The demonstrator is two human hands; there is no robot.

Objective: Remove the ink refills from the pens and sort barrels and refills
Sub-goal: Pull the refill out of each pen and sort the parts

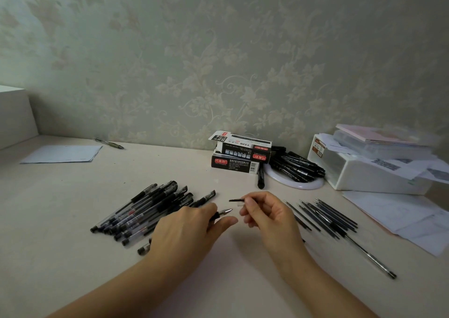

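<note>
My left hand [192,228] grips a pen [222,213] whose metal tip points right; the barrel is mostly hidden under the hand. My right hand [266,214] pinches a small black pen cap [235,200] just above and right of that tip. A pile of clear-barrelled black pens [148,211] lies on the table left of my left hand. Several thin ink refills [325,217] lie in a row right of my right hand. One long pen [371,259] lies apart at the right front.
Two stacked black pen boxes [239,156] stand at the back centre. Beside them a white round plate [313,185] carries black markers [297,166]. A white storage box [369,172] with papers sits far right, loose sheets [410,220] in front. A paper sheet [63,153] and a pen [110,143] lie back left.
</note>
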